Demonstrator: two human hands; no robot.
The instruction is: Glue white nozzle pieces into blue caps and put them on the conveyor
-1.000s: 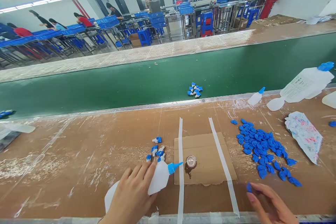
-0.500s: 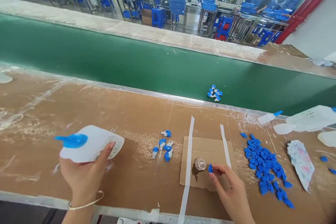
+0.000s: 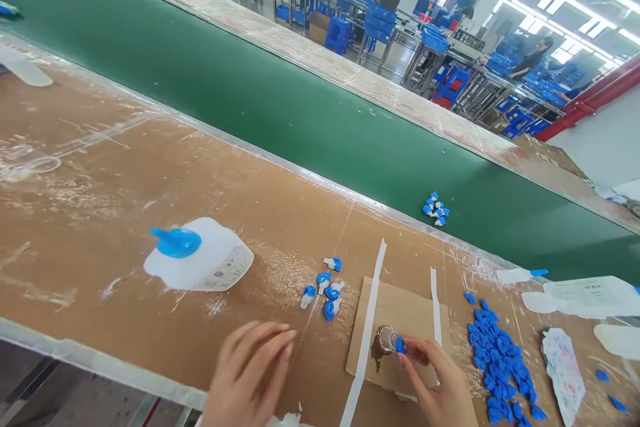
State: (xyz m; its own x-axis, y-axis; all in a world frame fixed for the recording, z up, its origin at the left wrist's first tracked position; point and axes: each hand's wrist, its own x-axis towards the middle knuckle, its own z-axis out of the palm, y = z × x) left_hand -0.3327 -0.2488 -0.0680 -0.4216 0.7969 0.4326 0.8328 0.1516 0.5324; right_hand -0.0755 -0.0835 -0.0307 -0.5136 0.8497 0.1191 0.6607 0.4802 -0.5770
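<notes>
Head view: the right hand (image 3: 440, 380) has its grip clamped on a blue piece (image 3: 400, 345), pinched between thumb and fingers just beside the mouth of a glass jar (image 3: 387, 339), which stands on brown-stained cardboard (image 3: 415, 310). The left hand (image 3: 247, 373) hovers empty over the table (image 3: 100, 213), its fingers loosely curled together, nearest to small blue-and-white parts (image 3: 323, 287). A bottle (image 3: 197, 257) with a blue cap lies flat further left, and a heap of blue pieces (image 3: 497, 360) lies right of the cardboard.
</notes>
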